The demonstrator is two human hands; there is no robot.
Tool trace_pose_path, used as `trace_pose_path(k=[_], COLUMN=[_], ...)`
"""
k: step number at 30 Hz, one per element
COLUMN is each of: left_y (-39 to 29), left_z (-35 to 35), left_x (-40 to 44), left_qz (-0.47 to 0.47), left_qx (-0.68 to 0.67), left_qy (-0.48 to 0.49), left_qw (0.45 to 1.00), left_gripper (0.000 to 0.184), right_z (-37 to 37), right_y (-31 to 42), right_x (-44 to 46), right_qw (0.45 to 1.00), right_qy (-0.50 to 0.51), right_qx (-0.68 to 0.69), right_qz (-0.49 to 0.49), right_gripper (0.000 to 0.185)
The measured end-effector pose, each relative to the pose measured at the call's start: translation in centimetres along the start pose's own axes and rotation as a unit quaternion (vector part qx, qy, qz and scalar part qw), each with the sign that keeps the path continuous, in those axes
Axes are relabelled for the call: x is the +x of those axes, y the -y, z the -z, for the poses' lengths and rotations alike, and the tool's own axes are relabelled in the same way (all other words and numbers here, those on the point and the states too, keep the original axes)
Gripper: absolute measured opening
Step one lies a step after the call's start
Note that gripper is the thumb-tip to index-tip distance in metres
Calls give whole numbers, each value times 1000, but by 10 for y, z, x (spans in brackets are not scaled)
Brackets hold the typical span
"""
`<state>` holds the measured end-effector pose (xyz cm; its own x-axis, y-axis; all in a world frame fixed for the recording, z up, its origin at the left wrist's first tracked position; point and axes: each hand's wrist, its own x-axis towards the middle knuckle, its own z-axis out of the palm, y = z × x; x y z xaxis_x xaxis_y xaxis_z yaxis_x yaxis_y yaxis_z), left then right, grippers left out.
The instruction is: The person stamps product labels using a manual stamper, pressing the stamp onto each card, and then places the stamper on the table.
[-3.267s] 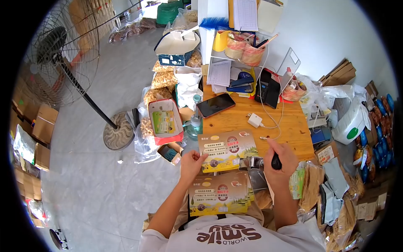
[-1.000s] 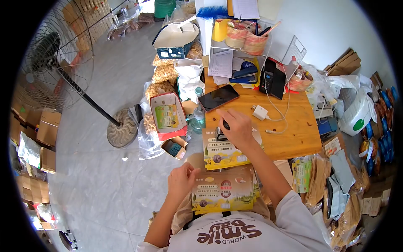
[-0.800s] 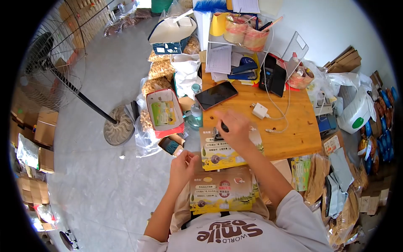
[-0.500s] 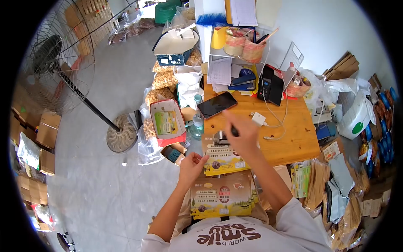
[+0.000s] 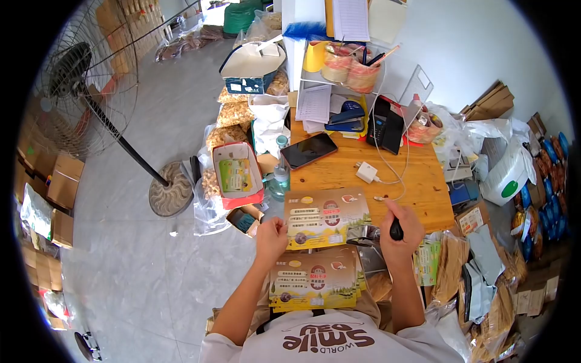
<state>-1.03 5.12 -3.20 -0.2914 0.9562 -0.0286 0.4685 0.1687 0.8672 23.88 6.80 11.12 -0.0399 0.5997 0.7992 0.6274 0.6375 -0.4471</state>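
Sheet material (image 5: pixel 324 216), printed in brown and yellow with rows of lettering, was laid flat at the near edge of the counter (image 5: pixel 423 187). At three o'clock from it, a black-handled tool (image 5: pixel 365 233) was gripped in the right hand (image 5: pixel 402 228), the fingers being wrapped closely around the handle. The tool's metal end was pointed towards nine o'clock and was seen across the lower right corner of the print; whether contact was made there could not be told. At eight o'clock, the left hand (image 5: pixel 272 241) was placed at the left edge with its fingers curled inward; whether anything was pinched between them could not be told. At six o'clock, a similar printed pile (image 5: pixel 313 281) was supported on the lap (image 5: pixel 370 305). A phone (image 5: pixel 310 151) was set between eleven and twelve o'clock, a white charger (image 5: pixel 366 172) between one and two. At ten o'clock, a pump bottle (image 5: pixel 278 184) was stood between the counter and an open red box (image 5: pixel 242 199).
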Motion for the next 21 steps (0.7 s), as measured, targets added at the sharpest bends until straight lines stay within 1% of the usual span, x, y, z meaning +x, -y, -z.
trace_pose_path(k=[2,3,5,6,8,9,10,11,12,13,14,15,16,17,18,20,21], left_y=[-12,-17,-25,-31,-39,-36,-31,-26,-21,-16,-12,-8,-4,1,9,23,24], left_z=[6,8,14,19,26,29,33,37,40,43,45,46,48,49,48,46,49], left_x=[-7,-10,-17,-21,-29,-31,-33,-38,-44,-53,-62,-73,-85,-97,-109,-124,-125], left_qz=[-50,-51,-84,-85,-103,-103,-103,-102,-101,-81,-60,-59,-25,9,11,24,25], left_qx=[105,104,185,185,114,114,81,48,49,36,22,24,52,81,82,162,163], left_qy=[-36,-35,-62,-61,-86,-85,-84,-83,-81,-57,-34,-33,2,36,37,102,102], left_qw=[993,993,977,977,984,984,988,990,990,994,997,997,998,996,996,981,981], left_gripper=[6,6,5,5,4,4,3,3,3,3,4,4,5,7,7,19,19], right_z=[5,7,8,8,9,9,9,8,7,4,0,-5,-11,-19,-28,-50,-63], right_y=[-2,-3,-5,-6,-6,-6,-5,-4,-3,-3,-4,-5,-5,-6,-7,-12,-15], right_x=[-5,-7,-7,-7,-6,-5,-3,-1,1,3,5,7,9,10,12,14,15], right_qw=[1000,999,999,999,999,999,998,998,998,998,999,998,998,998,997,997,995], right_qy=[1,4,-8,-19,-24,-28,-27,-30,-32,-32,-35,-38,-37,-19,-1,14,28], right_qx=[-14,-26,-28,-29,-33,-36,-37,-42,-48,-48,-40,-31,-30,-19,-7,11,29], right_qz=[-10,-19,-22,-24,-26,-28,-30,-18,-6,-7,15,36,34,55,76,82,89], right_gripper=[27,27,27,27,26,26,26,25,25,25,25,25,25,25,25,27,29])
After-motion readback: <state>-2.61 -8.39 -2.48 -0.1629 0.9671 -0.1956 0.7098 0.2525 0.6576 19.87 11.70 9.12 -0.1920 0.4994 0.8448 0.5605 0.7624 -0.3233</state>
